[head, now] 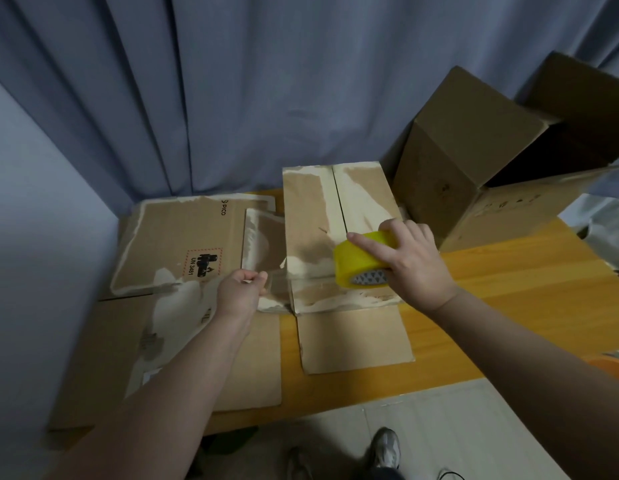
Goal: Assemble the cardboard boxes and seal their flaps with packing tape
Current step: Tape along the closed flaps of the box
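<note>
Blue pleated curtains [232, 81] back a yellow wooden table [509, 271], where a small brown cardboard box [311, 209] stands at the centre with its top flaps folded shut. Their centre seam looks bare. On its near edge the right hand [412, 261] grips a yellow roll of packing tape [356, 265], fingers curled over it. The left hand [238, 289] pinches the free end of a clear tape strip [294, 275] stretched from the roll. Sealing seems only just begun. Flattened printed cartons [169, 237] lie to the left, unassembled, and a large open brown box [474, 133] stands behind on the right.
</note>
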Available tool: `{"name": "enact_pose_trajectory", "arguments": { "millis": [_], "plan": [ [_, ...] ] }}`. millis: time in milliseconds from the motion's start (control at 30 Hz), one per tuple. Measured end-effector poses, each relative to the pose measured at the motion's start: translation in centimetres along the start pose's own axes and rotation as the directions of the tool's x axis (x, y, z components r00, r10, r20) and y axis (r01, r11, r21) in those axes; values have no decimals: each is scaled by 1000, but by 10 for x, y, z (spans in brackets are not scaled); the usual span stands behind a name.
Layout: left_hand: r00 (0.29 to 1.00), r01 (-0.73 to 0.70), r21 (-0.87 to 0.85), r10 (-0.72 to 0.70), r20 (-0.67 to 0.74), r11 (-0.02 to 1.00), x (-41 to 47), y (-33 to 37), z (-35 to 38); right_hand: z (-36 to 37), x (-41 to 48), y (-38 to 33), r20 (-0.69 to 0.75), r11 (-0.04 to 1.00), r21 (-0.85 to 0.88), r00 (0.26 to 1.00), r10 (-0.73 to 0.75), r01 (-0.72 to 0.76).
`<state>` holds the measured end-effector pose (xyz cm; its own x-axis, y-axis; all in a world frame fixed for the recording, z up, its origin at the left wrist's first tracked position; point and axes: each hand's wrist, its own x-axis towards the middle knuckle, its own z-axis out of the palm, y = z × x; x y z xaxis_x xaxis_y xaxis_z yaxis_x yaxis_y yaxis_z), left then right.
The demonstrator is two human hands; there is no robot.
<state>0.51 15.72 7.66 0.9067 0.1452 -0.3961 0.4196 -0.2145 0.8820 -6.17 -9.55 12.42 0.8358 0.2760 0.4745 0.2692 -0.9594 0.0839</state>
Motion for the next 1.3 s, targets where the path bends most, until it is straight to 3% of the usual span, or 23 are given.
{"name": "enact_pose_trajectory", "arguments": {
  "millis": [200,567,833,1200,1300],
  "plan": [
    [1000,13,1,-13,-14,1000,5,-7,4,1,9,-8,68,999,-33,998,9,-7],
    [994,-37,-47,32,-109,998,10,-20,4,8,15,-16,-24,999,-50,1000,-10,9],
    [993,66,-3,-66,-96,998,22,-40,19,17,11,-13,-29,999,-51,999,-17,16],
    [987,161,-80,-160,8,984,22,-48,51,20,11,-17,-62,998,-54,998,17,-20],
    [971,226,-3,-225,85,974,21,-46,48,16,14,-20,-9,997,-66,999,32,-32]
  ]
}}
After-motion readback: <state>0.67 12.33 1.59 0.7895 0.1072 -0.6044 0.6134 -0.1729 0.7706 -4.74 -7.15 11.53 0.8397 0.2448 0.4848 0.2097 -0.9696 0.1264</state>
